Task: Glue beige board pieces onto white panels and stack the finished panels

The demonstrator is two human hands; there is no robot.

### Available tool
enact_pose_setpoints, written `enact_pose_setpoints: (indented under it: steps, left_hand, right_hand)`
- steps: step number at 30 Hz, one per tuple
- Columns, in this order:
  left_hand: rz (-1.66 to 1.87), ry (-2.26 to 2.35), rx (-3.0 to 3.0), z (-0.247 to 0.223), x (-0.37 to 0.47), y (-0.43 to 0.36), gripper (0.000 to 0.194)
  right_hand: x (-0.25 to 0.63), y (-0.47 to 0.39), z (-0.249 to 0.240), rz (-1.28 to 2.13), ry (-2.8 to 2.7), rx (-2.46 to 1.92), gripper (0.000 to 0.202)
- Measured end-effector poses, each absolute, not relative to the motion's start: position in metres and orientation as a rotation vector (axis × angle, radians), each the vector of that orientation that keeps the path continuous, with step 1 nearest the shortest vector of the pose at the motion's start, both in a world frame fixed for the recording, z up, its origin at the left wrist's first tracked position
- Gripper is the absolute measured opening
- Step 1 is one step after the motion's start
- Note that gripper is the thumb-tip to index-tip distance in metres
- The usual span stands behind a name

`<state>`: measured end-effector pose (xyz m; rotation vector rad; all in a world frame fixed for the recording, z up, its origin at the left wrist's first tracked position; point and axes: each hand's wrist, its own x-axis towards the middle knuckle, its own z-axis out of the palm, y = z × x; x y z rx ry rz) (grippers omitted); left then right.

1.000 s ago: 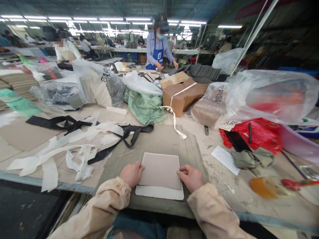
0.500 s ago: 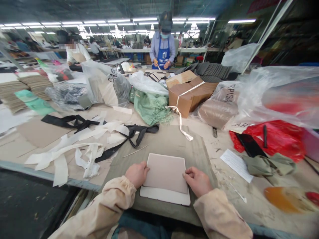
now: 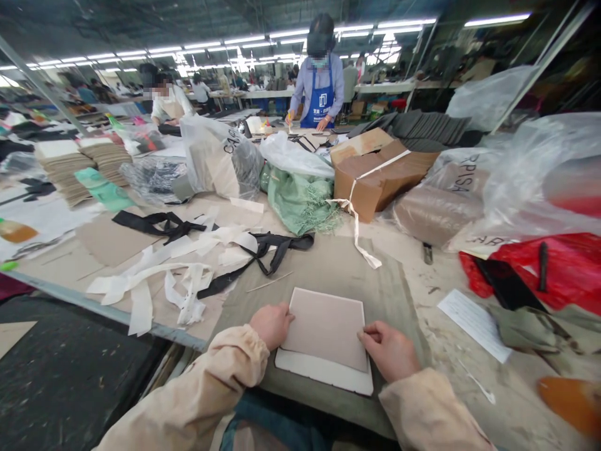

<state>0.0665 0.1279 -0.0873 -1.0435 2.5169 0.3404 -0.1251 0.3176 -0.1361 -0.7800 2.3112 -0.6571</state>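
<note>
A pale pink-beige square panel [image 3: 326, 326] lies on a slightly larger white board [image 3: 323, 378], both on an olive-grey cloth [image 3: 328, 266] at the table's near edge. My left hand [image 3: 271, 324] presses on the panel's left edge with the fingers curled. The panel's right edge is pinched by my right hand [image 3: 389, 349]. Both sleeves are cream-coloured.
White strips [image 3: 154, 279] and black straps [image 3: 263, 250] lie left of the cloth. Behind it stand a green bag [image 3: 300, 200], a tied cardboard box [image 3: 380, 172] and plastic bags. A paper slip [image 3: 474, 322] and red bag [image 3: 563, 269] are on the right. Other people work at far tables.
The view has swung left, so everything sits further right in the picture. Both hands stay on the panel's edges; the panel has not shifted on the board.
</note>
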Motion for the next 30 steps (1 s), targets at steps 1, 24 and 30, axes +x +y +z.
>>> enact_pose_setpoints:
  steps: [1,24,30]
  left_hand:
    - [0.339,2.518,-1.036,-0.087,0.067,0.128,0.029]
    - [0.236,2.513,-0.902,-0.081,0.064,0.126,0.030]
    - [0.191,2.495,-0.949,-0.082,0.064,0.133,0.033]
  right_hand:
    - [-0.125,0.317,-0.136,-0.663,2.319,-0.784,0.011]
    - [-0.115,0.311,-0.118,-0.506,2.405,-0.870,0.001]
    - [-0.113,0.310,-0.117,-0.459,2.424,-0.920,0.002]
